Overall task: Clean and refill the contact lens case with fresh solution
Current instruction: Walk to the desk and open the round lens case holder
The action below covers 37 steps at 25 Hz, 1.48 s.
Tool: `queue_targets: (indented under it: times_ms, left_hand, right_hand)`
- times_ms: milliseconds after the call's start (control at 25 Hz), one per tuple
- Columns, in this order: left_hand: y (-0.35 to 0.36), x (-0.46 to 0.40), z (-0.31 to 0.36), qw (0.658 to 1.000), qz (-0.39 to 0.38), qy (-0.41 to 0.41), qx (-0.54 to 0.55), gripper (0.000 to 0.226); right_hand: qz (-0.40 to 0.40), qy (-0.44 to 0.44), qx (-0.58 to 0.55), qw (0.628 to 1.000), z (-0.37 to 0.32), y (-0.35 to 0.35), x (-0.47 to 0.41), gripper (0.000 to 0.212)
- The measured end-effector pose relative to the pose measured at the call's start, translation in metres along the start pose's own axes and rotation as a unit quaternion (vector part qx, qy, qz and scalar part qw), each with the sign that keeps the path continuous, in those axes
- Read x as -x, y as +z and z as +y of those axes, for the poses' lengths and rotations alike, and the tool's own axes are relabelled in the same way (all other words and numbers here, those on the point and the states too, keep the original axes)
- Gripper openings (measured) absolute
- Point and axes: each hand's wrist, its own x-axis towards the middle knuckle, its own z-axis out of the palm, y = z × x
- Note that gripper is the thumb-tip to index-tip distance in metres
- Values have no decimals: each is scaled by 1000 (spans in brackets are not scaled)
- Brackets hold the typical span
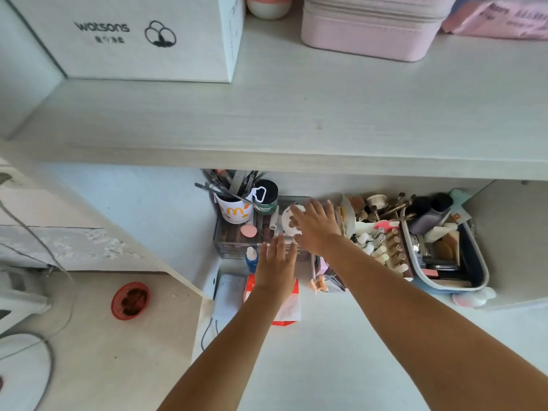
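Note:
Both my arms reach forward over the white desk [341, 351] toward a clear plastic drawer organizer [234, 244] under the shelf. My left hand [277, 262] lies flat with straight fingers at the organizer's front edge, holding nothing. My right hand [315, 225] stretches over the organizer's top, fingers spread, touching a round white case with brown spots [289, 222]. A small bottle with a white cap and blue body [251, 258] stands just left of my left hand. Whether the round case is the lens case I cannot tell.
A white mug with a yellow M [235, 210] full of tools and a dark jar [267, 197] stand on the organizer. A basket of cosmetics [450, 256] sits to the right. A red-and-white packet [289, 307] lies under my left forearm. The shelf [296, 129] overhangs above.

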Motion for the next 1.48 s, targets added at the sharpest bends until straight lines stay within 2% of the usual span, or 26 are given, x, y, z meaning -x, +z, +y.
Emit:
queue_targets:
  times_ms: [80, 160, 240, 360, 440, 480, 520, 560, 640, 720, 760, 840, 1080, 1240, 1360, 1480]
  left_hand:
    - [2, 2, -3, 999, 29, 16, -16, 60]
    - [3, 5, -9, 997, 71, 14, -30, 50]
    - [1, 10, -14, 997, 72, 10, -3, 46]
    - [-11, 20, -16, 989, 84, -24, 117, 44]
    - [-23, 22, -14, 956, 138, -49, 255, 45]
    - [-31, 23, -10, 923, 160, -71, 341, 44]
    - [-39, 26, -4, 874, 164, -108, 444, 43]
    - [-48, 30, 4, 805, 140, -154, 555, 41]
    - [-65, 44, 24, 620, 36, -197, 758, 35]
    - [-71, 64, 45, 462, -54, -165, 870, 38]
    - [-72, 76, 57, 403, -74, -146, 900, 40]
    - [-71, 98, 84, 329, -83, -111, 934, 41]
    - [-60, 163, 182, 259, -41, -62, 963, 49]
    - [-53, 191, 233, 245, -16, -42, 969, 68]
    - [-53, 211, 266, 213, -2, -42, 976, 82]
    - [-55, 224, 282, 199, 13, -35, 979, 75]
  right_hand:
    - [-50, 5, 30, 998, -2, 0, -11, 82]
    - [-65, -5, 54, 996, -4, 1, -20, 80]
    - [-49, -20, 59, 997, -4, 0, -22, 73]
    - [-16, -55, 8, 998, -1, -5, -6, 67]
    - [8, -68, -55, 996, 4, -15, 12, 66]
    - [18, -72, -85, 994, 6, -21, 22, 65]
    - [27, -77, -110, 991, 10, -27, 34, 64]
    - [30, -87, -133, 987, 14, -33, 49, 63]
    - [41, -123, -190, 973, 23, -44, 82, 62]
    - [35, -165, -235, 957, 31, -51, 117, 62]
    - [33, -179, -249, 951, 36, -54, 133, 61]
    - [40, -197, -262, 944, 48, -56, 166, 57]
    - [53, -220, -280, 933, 93, -53, 267, 52]
    - [93, -263, -265, 923, 117, -44, 322, 44]
    - [113, -268, -288, 913, 132, -34, 354, 40]
    - [153, -261, -289, 908, 135, -26, 378, 38]
